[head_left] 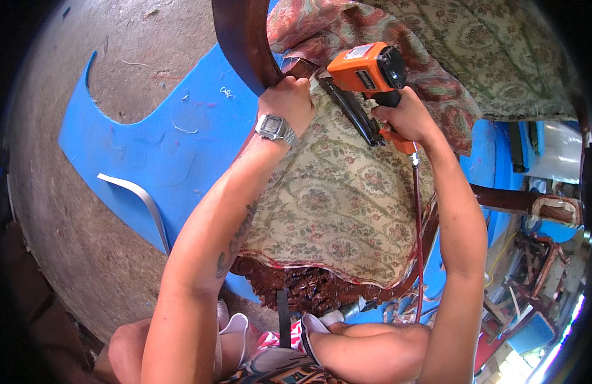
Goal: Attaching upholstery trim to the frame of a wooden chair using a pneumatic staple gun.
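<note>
While my right hand (405, 118) grips an orange staple gun (366, 69), my left hand (287, 104) curled closed against dark wood (246, 45), floral fabric (328, 198) spread below.

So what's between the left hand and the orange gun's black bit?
The head view shows a strip of floral upholstery fabric between the left hand and the pneumatic gun's magazine.
</note>
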